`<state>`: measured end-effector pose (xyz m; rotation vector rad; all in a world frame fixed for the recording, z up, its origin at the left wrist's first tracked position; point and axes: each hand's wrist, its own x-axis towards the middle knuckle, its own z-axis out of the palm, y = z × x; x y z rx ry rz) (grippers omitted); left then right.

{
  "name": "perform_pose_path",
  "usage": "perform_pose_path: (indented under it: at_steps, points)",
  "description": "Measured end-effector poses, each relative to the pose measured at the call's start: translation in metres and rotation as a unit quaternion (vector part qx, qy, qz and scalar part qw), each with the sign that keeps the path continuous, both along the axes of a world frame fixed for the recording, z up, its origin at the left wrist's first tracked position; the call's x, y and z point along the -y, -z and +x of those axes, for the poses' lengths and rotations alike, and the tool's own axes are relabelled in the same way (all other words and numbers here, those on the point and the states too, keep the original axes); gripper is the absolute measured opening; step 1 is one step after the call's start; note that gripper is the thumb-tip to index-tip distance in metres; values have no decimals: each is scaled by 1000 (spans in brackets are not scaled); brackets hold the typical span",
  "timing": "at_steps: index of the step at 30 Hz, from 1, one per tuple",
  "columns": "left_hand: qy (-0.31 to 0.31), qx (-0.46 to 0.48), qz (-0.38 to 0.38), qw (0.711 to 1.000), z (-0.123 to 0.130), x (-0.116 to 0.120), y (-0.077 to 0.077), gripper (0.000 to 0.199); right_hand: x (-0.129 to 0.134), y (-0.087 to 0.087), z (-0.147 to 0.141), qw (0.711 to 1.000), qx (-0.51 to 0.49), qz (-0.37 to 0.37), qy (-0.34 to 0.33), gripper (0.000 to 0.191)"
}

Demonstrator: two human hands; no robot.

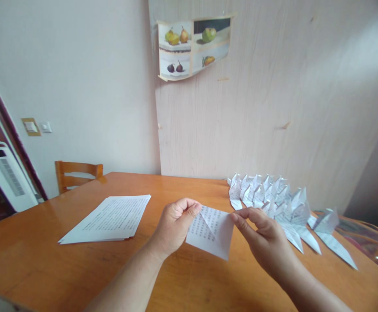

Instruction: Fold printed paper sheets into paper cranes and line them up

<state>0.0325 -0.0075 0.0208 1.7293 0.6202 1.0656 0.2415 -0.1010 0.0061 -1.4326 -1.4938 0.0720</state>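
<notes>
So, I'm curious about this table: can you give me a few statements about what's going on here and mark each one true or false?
1. The left hand and the right hand hold the same small sheet. True.
2. The small sheet is blank. False: rows of characters are printed on it.
3. A stack of larger printed sheets lies on the table to the left of the hands. True.
4. The folded paper pieces stand at the left end of the table. False: they are on the right side.
5. The poster on the wall shows flowers. False: it shows fruit.
6. A wooden chair is beyond the table, on the left. True.
</notes>
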Motion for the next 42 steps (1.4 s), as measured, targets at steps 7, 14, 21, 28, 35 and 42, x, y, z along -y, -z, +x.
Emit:
perform_pose_path:
  at_steps: [7, 14, 21, 28, 35, 42]
  points:
    - [0, -5, -11, 1000, 5, 0, 2, 32, 1, 0, 2, 993, -84, -9, 78, 31]
    - [47, -53, -6, 997, 9, 8, 6, 34, 1, 3, -14, 996, -28, -62, -65, 30]
    - [85, 6, -57, 995, 14, 10, 7, 30, 0, 3, -15, 972, -190, -106, -87, 35]
    - [54, -30, -32, 998, 14, 11, 8, 37, 1, -1, -8, 983, -140, -105, -47, 32]
    - [51, -91, 10, 994, 16, 19, 4, 38, 4, -11, -4, 998, -8, -36, -51, 25]
    - [74, -70, 14, 995, 16, 26, 4, 39, 10, -18, -11, 988, -51, -90, -116, 28]
